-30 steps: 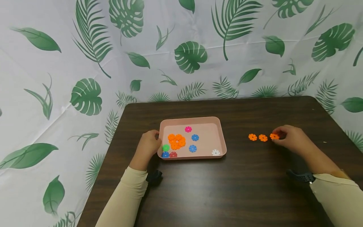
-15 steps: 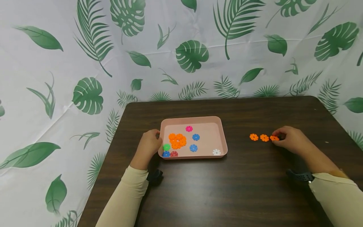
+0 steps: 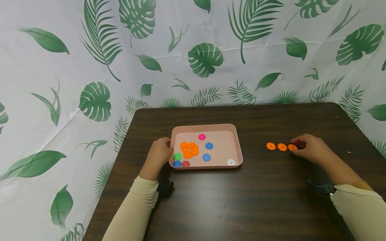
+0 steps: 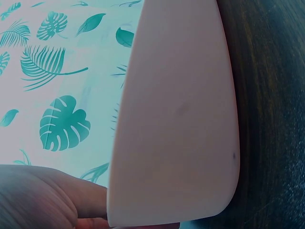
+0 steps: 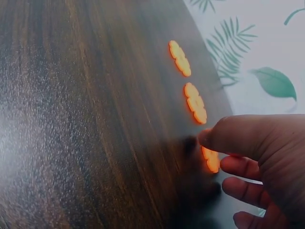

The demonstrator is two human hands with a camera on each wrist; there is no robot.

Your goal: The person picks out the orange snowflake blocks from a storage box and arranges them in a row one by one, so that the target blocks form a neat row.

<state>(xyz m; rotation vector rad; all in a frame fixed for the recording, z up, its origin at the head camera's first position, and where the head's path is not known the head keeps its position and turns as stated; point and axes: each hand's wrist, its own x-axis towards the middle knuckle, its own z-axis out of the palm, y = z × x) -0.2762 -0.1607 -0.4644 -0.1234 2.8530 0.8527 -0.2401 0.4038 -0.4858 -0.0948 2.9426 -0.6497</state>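
My left hand (image 3: 158,152) grips the left rim of a shallow pink tray (image 3: 223,129); the left wrist view shows the tray's outer wall (image 4: 176,114) with fingers at its edge. Inside lie a cluster of orange notched plastic discs (image 3: 189,150) and loose discs in blue, green, pink, red and white. Over to the right, my right hand (image 3: 309,146) pinches an orange disc (image 3: 292,147) between thumb and fingers, low at the tabletop. That disc lines up with two more orange discs, a middle one (image 3: 282,147) and a left one (image 3: 270,146).
Everything stands on a dark wood-grain table (image 3: 235,201). A white leaf-print cloth (image 3: 169,77) hangs behind it and along the left side. A dark band (image 3: 321,186) circles the right wrist, another dark device (image 3: 165,187) the left.
The disc at my right fingers, slightly tilted earlier, now lies flatter, at the end of the orange row. My left hand keeps its hold on the tray. The whole view shifts slightly.
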